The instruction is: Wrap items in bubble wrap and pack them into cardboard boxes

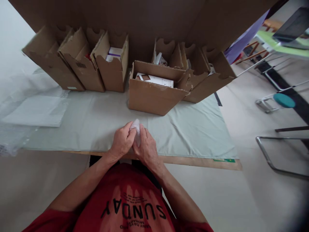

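A small bundle wrapped in whitish, see-through plastic is held between my two hands, over the table's front edge. My left hand closes on it from the left side, thumb toward the middle. From the right, my right hand grips it too, fingers pressed along its side. What lies inside the wrapping I cannot make out. Just beyond my hands stands a cardboard file box with a white printed packet in it.
More cardboard boxes stand at the back left and the back right, some with small packages inside. Clear plastic bags lie at the left on the pale green cloth. A teal stool is off to the right.
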`<move>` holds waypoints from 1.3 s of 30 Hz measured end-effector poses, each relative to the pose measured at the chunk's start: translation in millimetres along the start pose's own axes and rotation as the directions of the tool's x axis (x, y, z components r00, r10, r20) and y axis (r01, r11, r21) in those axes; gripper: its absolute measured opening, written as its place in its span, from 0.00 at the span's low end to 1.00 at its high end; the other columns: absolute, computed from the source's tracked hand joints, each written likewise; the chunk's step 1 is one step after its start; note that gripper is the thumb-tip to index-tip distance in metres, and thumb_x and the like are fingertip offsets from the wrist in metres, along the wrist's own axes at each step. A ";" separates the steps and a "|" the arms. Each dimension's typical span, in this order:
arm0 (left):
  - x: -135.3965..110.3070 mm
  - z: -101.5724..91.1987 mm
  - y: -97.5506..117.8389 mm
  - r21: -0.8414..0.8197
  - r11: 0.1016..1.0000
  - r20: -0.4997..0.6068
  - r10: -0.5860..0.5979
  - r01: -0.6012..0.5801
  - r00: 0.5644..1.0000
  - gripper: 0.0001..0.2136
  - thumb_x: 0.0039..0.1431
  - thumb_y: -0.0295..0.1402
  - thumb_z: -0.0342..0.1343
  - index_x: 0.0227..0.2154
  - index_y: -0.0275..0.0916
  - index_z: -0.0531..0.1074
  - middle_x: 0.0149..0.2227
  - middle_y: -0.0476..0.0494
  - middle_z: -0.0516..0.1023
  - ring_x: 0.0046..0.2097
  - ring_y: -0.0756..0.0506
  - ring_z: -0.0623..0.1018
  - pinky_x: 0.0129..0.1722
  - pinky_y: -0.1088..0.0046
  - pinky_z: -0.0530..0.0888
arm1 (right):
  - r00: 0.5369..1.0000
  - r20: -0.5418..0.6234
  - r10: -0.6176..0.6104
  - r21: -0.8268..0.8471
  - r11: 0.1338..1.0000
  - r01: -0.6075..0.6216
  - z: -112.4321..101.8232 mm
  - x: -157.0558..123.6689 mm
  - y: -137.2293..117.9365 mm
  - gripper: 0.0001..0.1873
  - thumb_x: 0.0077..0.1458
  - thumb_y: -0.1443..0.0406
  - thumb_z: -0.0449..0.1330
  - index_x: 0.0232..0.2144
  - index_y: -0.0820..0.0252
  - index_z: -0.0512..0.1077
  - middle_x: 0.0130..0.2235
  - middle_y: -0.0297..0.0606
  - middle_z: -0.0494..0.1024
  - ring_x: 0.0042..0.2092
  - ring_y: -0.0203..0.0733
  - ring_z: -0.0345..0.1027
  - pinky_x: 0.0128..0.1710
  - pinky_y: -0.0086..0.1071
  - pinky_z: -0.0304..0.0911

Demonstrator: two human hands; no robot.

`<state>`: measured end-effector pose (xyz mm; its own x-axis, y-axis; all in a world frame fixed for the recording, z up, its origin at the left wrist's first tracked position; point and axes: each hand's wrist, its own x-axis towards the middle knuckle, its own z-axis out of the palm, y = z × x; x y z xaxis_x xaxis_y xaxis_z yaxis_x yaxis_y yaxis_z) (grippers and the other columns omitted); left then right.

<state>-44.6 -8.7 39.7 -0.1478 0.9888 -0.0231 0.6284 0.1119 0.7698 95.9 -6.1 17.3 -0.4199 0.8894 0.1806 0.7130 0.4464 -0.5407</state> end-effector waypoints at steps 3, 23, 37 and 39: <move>-9.3 1.6 0.3 -0.331 0.943 0.061 0.008 0.013 0.998 0.22 0.66 0.41 0.45 0.55 0.34 0.72 0.47 0.39 0.82 0.47 0.42 0.79 0.47 0.67 0.76 | 0.995 -0.032 -0.098 0.053 0.994 0.100 3.8 -9.8 -3.4 0.43 0.62 0.60 0.53 0.71 0.67 0.37 0.64 0.63 0.64 0.63 0.60 0.64 0.58 0.53 0.66; -13.5 -4.6 17.6 -0.862 0.476 0.139 -0.108 0.174 0.984 0.29 0.56 0.42 0.62 0.59 0.39 0.68 0.46 0.43 0.79 0.43 0.46 0.77 0.42 0.72 0.73 | 0.976 0.104 0.189 0.741 0.641 -0.203 -47.5 15.2 4.3 0.21 0.53 0.48 0.65 0.38 0.59 0.75 0.32 0.35 0.77 0.32 0.39 0.69 0.32 0.32 0.65; -16.5 4.4 17.8 -0.560 0.828 0.041 -0.002 0.024 0.999 0.13 0.57 0.41 0.60 0.38 0.36 0.76 0.31 0.47 0.79 0.32 0.48 0.75 0.32 0.74 0.72 | 0.968 0.236 0.083 0.782 0.575 -0.240 -67.7 12.8 19.0 0.21 0.54 0.52 0.67 0.44 0.59 0.76 0.38 0.38 0.80 0.36 0.40 0.72 0.36 0.33 0.68; -12.1 1.8 20.1 -0.555 0.832 0.065 0.047 -0.003 0.997 0.11 0.59 0.39 0.59 0.39 0.37 0.76 0.32 0.46 0.79 0.32 0.48 0.76 0.31 0.74 0.73 | 0.962 0.272 0.012 0.737 0.640 -0.216 -82.2 17.6 21.0 0.19 0.55 0.53 0.66 0.44 0.60 0.76 0.38 0.38 0.81 0.36 0.41 0.73 0.35 0.33 0.69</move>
<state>-28.8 -18.2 54.3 -0.0682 0.9973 -0.0286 0.0987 0.0353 0.9945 149.7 26.9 76.7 -0.5481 0.8345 -0.0559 0.1332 0.0211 -0.9909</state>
